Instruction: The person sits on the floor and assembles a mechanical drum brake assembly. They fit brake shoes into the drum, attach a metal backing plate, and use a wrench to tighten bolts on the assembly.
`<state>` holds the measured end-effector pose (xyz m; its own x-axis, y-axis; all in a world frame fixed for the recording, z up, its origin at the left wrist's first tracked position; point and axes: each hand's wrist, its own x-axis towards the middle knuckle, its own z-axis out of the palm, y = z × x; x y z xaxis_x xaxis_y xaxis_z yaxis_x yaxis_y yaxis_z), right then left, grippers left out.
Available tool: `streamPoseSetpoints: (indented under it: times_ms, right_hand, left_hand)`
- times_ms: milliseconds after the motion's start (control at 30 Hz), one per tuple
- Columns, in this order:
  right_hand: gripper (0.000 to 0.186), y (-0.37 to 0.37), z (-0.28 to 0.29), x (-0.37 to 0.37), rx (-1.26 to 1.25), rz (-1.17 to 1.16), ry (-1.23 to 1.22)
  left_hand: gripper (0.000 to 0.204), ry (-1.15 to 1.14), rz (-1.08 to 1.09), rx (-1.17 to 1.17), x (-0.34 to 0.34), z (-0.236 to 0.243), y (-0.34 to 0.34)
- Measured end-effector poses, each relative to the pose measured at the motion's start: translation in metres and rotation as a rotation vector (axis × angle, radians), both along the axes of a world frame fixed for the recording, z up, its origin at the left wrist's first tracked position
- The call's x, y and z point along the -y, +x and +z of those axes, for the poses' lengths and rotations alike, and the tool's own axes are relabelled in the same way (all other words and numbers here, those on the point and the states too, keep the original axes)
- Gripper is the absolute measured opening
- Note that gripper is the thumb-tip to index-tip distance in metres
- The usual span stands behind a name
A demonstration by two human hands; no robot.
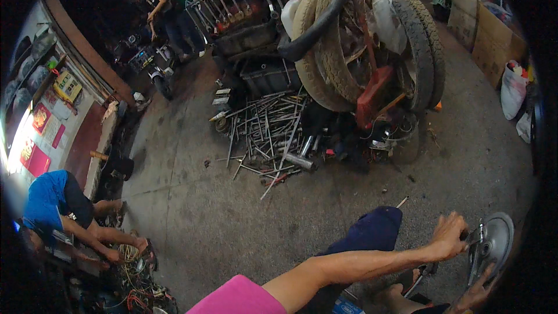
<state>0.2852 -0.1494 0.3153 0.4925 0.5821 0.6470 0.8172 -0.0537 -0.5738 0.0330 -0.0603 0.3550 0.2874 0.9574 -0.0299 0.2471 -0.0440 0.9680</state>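
My left hand (450, 237), on a forearm below a pink sleeve, is closed at the left side of a round silver metal plate (500, 235), on a small piece that I cannot make out. Below it, my right hand (476, 289) grips the plate's lower part, near a metal arm on it. The plate stands on edge at the far right, partly cut by the dark rim of the view. A knee in dark blue cloth (372, 229) lies to the left of my hands.
Ahead are scattered metal rods (264, 139), stacked tires (424, 52) and a wrench rack (232, 6). Cardboard (488, 58) leans at right. A person in blue (43, 200) bends over wires and parts at left; another person (174, 17) stands behind a motorbike (148, 61).
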Motion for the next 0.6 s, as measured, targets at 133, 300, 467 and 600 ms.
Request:
streamPoseSetpoints:
  times_ms: [133, 300, 467, 600]
  right_hand:
    - [0.045, -0.025, 0.013, -0.009, -0.167, -0.013, -0.033]
    - [0.043, -0.013, 0.003, -0.007, -0.14, -0.038, -0.064]
    - [0.041, -0.015, 0.002, 0.0, -0.162, -0.066, -0.088]
    - [0.039, -0.014, 0.007, 0.004, -0.21, -0.11, -0.129]
  left_hand:
    - [0.027, 0.049, 0.03, 0.016, 0.0, -0.007, 0.001]
    - [0.035, -0.084, 0.076, -0.007, 0.0, -0.026, 0.02]
    - [0.043, -0.06, -0.056, -0.128, -0.008, -0.008, -0.002]
    - [0.034, 0.003, 0.001, -0.155, -0.003, 0.012, -0.007]
